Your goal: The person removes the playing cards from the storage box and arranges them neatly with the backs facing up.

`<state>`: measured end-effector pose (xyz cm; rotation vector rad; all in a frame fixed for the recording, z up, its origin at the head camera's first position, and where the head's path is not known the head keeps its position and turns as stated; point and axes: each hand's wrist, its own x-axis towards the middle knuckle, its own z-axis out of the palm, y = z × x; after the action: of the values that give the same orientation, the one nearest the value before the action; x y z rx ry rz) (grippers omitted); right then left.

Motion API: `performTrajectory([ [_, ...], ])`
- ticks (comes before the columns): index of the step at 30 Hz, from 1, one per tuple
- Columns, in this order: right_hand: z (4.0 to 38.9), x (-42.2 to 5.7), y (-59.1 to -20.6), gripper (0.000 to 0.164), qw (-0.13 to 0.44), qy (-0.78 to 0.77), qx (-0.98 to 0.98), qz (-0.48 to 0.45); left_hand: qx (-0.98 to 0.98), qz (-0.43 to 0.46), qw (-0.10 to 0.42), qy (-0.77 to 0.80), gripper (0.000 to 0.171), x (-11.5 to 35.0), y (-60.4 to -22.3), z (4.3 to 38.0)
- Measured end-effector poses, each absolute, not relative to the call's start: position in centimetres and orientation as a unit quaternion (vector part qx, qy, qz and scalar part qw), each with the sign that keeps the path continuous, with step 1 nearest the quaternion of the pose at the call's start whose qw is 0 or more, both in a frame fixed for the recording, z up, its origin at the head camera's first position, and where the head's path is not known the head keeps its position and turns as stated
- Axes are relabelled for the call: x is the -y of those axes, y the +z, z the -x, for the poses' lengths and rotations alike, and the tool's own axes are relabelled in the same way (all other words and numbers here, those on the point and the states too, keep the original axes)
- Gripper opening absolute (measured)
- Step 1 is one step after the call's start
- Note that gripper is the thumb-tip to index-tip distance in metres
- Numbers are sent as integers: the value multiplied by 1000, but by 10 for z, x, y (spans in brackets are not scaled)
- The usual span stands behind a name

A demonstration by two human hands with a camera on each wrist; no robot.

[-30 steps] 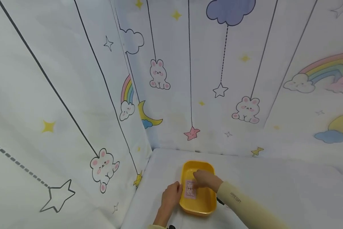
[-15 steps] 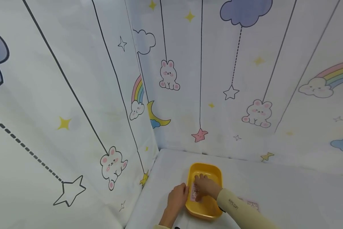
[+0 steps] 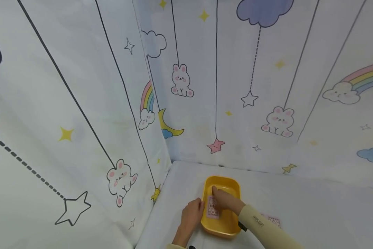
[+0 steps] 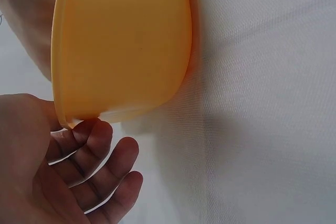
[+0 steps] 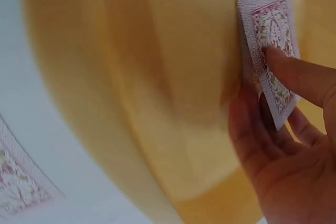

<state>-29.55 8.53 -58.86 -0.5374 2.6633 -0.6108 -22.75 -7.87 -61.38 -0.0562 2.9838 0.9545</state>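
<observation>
A yellow plastic tub (image 3: 222, 226) stands on the white cloth. My left hand (image 3: 192, 214) grips its left rim; in the left wrist view, the index finger curls at the rim's corner and the other fingers hang loosely bent. Inside the tub, my right hand (image 3: 225, 200) pinches playing cards (image 3: 213, 209) with pink ornate backs. From the right wrist view, the thumb presses the patterned back (image 5: 274, 27) while the fingers lie behind, and a second card edge shows beneath the top one.
More pink-backed playing cards (image 3: 274, 221) lie on the white cloth (image 3: 314, 207) right of the tub, partly hidden by the right sleeve (image 3: 261, 226). White curtains (image 3: 192, 114) with printed bunnies and stars rise behind and at left.
Half a second ago the right hand's fingers were spread over the cards; now they are drawn together around them. The left hand stays at the rim. The head view has swung slightly left.
</observation>
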Motion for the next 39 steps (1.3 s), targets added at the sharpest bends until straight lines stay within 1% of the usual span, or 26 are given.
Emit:
performTrajectory([
  [3,299,-91,-589,39,186,-265,-929,181,-952,16,5,305,26,77,-613,227],
  [5,300,-95,-588,32,194,-291,-921,171,-952,17,7,305,26,76,-613,227],
  [10,295,-108,-582,24,208,-330,-905,167,-955,13,0,297,26,74,-613,225],
  [16,288,-129,-567,28,226,-395,-872,179,-956,3,-19,292,25,72,-614,222],
  [19,286,-141,-560,31,220,-405,-867,188,-956,1,-22,294,25,73,-616,222],
  [25,279,-174,-554,39,189,-429,-860,202,-953,-5,-27,301,25,78,-617,222],
  [29,272,-203,-556,40,178,-456,-850,196,-954,-5,-28,300,24,81,-616,222],
  [33,262,-238,-561,42,168,-466,-852,169,-952,-5,-27,305,24,82,-614,221],
  [39,247,-299,-585,43,167,-470,-856,137,-954,-3,-29,299,24,81,-612,220],
])
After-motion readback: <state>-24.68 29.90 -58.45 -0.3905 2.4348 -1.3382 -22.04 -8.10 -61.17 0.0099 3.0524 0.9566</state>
